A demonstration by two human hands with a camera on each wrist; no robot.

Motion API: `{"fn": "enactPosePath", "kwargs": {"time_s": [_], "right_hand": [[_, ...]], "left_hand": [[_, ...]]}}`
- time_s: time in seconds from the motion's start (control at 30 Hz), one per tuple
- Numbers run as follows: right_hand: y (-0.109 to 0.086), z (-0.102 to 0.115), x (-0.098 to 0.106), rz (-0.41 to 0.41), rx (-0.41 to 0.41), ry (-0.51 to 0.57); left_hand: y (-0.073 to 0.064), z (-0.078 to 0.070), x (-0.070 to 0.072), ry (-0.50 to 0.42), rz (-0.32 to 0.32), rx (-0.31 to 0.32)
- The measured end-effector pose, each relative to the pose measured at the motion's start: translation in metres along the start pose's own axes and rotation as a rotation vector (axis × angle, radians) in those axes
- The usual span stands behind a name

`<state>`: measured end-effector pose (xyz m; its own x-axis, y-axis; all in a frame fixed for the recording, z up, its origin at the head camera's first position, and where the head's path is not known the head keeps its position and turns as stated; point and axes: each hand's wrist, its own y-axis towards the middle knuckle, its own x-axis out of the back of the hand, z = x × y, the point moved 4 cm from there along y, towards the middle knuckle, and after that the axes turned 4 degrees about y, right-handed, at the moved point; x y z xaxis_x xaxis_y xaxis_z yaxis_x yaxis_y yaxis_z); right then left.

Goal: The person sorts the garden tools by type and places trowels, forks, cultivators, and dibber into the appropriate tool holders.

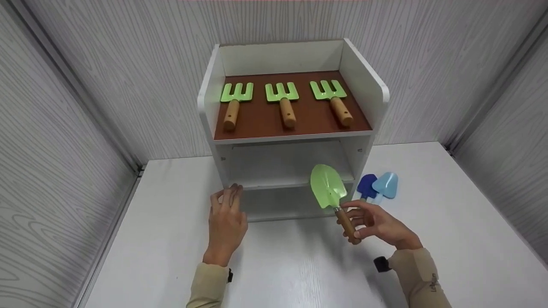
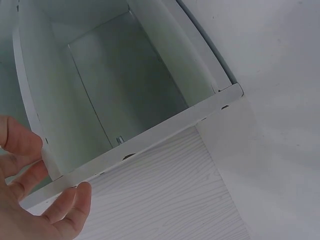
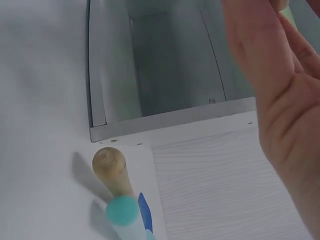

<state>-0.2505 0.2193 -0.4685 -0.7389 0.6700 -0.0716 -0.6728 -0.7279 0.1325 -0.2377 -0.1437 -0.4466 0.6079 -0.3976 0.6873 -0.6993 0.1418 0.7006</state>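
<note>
My right hand (image 1: pixel 376 222) holds a small garden trowel (image 1: pixel 327 186) by its wooden handle, fingers and thumb around it. Its light green blade points up and away, in front of the shelf unit's lower openings. My left hand (image 1: pixel 227 226) grips the front edge of the left side panel (image 2: pixel 165 125) of the white shelf unit (image 1: pixel 364 72), fingertips on both sides of it. On the unit's brown top board lie three green hand forks, a left one (image 1: pixel 232 109), a middle one (image 1: pixel 286 109) and a right one (image 1: pixel 338 107), tines pointing back.
Right of the unit, a dark blue shovel (image 1: pixel 367 185) and a light blue shovel (image 1: pixel 387 185) lie overlapping on the white table (image 1: pixel 167 239). The right wrist view shows a wooden handle end (image 3: pixel 110 162) and a teal handle end (image 3: pixel 122 210). Wood-grain walls (image 1: pixel 128 64) stand behind and at both sides.
</note>
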Motion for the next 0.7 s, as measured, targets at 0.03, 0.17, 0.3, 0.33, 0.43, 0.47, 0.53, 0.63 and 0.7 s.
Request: {"fn": "enactPosePath", "kwargs": {"time_s": [0.03,0.17,0.3,0.33,0.43,0.47,0.53,0.63,0.7], "right_hand": [[0.002,0.000,-0.001,-0.006,-0.003,-0.002],[0.009,-0.001,-0.005,-0.021,-0.021,-0.001],[0.015,-0.002,-0.011,-0.030,-0.037,-0.011],[0.016,-0.002,-0.012,-0.030,-0.035,-0.013],[0.020,-0.003,-0.015,-0.046,-0.041,-0.031],[0.022,-0.003,-0.016,-0.052,-0.044,-0.039],[0.026,-0.003,-0.017,-0.064,-0.052,-0.054],[0.032,-0.002,-0.020,-0.080,-0.064,-0.081],[0.038,-0.001,-0.021,-0.090,-0.074,-0.091]], "left_hand": [[0.000,0.000,0.000,0.000,0.000,0.000],[0.001,0.000,-0.001,0.000,-0.003,-0.002],[0.001,0.001,-0.001,0.009,-0.007,-0.004],[0.001,0.000,-0.001,0.013,-0.005,-0.005],[0.001,0.000,-0.001,0.018,0.000,-0.005],[0.001,0.000,-0.001,0.018,0.001,-0.004],[0.001,0.001,-0.001,0.018,0.001,-0.003],[0.001,0.001,-0.001,0.015,0.001,-0.002],[0.001,0.001,-0.002,0.014,0.000,-0.001]]}}
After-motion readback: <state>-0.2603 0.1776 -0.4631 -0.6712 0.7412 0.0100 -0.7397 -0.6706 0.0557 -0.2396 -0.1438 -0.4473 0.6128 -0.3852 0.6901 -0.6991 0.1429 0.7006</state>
